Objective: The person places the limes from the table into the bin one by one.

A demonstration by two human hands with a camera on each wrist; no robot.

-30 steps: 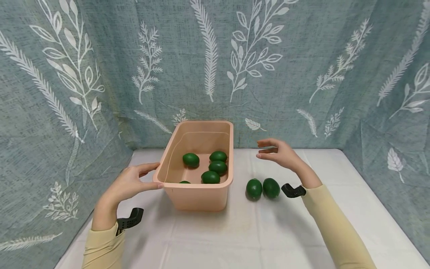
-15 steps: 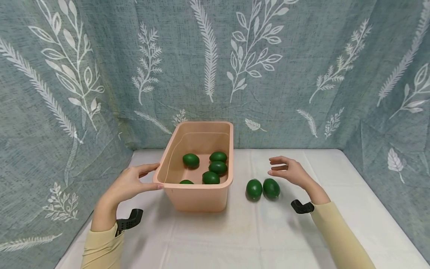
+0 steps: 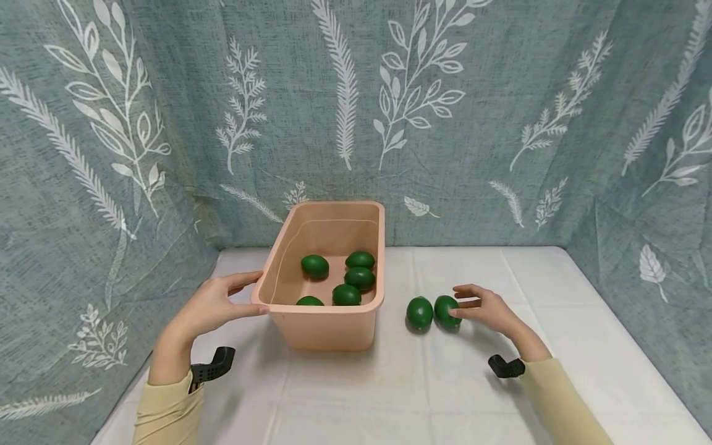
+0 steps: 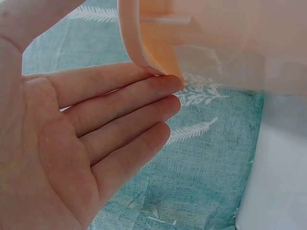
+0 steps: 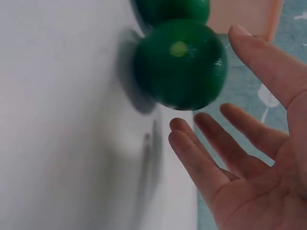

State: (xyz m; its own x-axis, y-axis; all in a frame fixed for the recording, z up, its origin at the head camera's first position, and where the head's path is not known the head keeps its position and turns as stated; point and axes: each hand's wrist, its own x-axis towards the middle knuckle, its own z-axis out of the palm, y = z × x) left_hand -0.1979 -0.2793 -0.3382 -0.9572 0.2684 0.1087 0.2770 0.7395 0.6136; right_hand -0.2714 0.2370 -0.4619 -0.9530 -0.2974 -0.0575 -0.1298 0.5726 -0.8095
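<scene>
My left hand [image 3: 214, 306] rests at the near left corner of a peach plastic bin [image 3: 325, 330]. In the left wrist view its fingers [image 4: 127, 103] lie fairly straight, fingertips against the bin's rim [image 4: 128, 36]. Two glossy dark green limes sit side by side on the table: a left lime [image 3: 419, 314] and a right lime [image 3: 447, 312]. My right hand [image 3: 486, 311] is spread beside the right one, its thumb overlapping it in the head view. From the right wrist, a gap shows between the fingers and that lime [image 5: 182, 64]. Several limes [image 3: 346, 295] lie inside the bin.
A white cloth covers the table [image 3: 356, 395]. Behind it and at both sides hangs a blue-green curtain [image 3: 473, 154] with white leaf patterns. The bin stands left of the two loose limes, close to the back curtain.
My right hand has come down and toward me, from above the table to beside the right lime. The left hand stays at the bin's corner. A lime at the bin's near end has shifted slightly.
</scene>
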